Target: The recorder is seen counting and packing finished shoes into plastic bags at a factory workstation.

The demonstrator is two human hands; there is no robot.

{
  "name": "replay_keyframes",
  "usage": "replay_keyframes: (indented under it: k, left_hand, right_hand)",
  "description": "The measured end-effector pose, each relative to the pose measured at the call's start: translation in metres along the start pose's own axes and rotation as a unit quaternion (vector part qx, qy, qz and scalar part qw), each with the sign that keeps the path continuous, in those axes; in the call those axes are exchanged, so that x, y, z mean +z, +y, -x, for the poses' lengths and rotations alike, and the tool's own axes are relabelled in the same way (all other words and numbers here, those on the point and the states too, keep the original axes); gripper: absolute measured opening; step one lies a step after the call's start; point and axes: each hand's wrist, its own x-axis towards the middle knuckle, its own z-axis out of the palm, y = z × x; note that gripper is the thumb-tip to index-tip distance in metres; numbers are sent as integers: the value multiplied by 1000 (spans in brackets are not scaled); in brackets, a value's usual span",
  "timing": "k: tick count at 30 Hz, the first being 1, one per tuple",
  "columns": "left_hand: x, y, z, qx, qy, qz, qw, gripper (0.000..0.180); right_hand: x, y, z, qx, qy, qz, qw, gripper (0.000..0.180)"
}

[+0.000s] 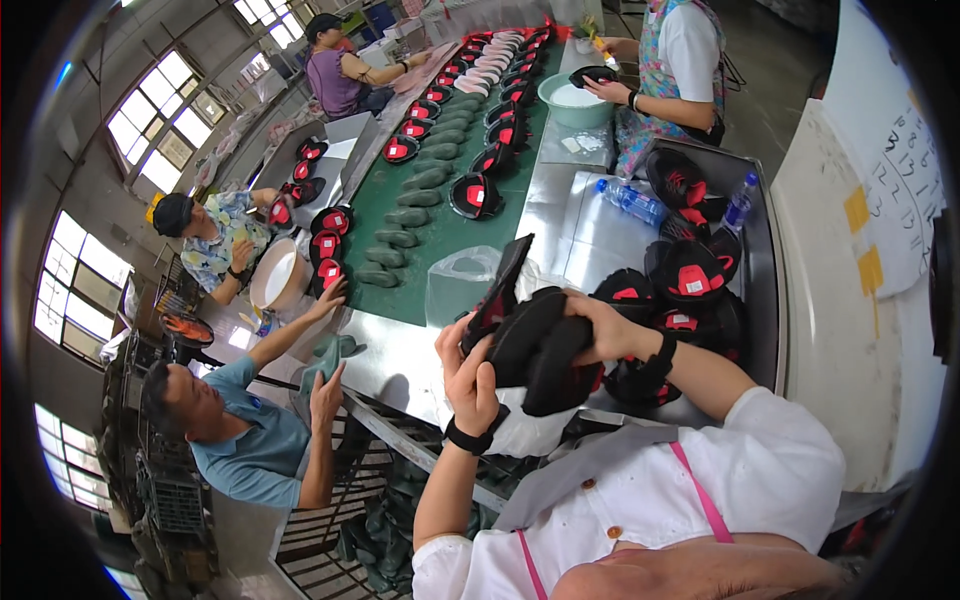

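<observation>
Black shoe uppers (530,340) with red linings are bunched between my two hands, above the near end of the worktable. My left hand (468,380) is closed round the left side of the bunch, where one upper sticks up. From the right, my right hand (607,328) grips the same bunch, its fingers partly hidden behind it. Just right of my right hand, a metal tray (762,300) holds more black uppers (690,270) with red linings and white labels. A crumpled clear plastic bag (462,285) lies beyond my left hand.
The green belt (440,215) carries rows of uppers and grey-green shoe lasts (405,217). Water bottles (632,202) lie by the tray. Co-workers sit left; one, in a blue shirt (245,440), reaches over the table. Another (690,60) works beside a green basin (577,108).
</observation>
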Motion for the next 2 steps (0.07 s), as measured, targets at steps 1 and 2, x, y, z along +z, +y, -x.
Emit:
replay_keyframes:
  k: [1, 2]
  left_hand:
    - [-4, -3, 2, 29, -2, -103, 994, 28]
    - [-10, -8, 5, 56, -2, -207, 977, 27]
  right_hand:
    - [0, 6, 7, 19, 4, -128, 992, 55]
    - [-1, 9, 13, 37, 4, -254, 966, 56]
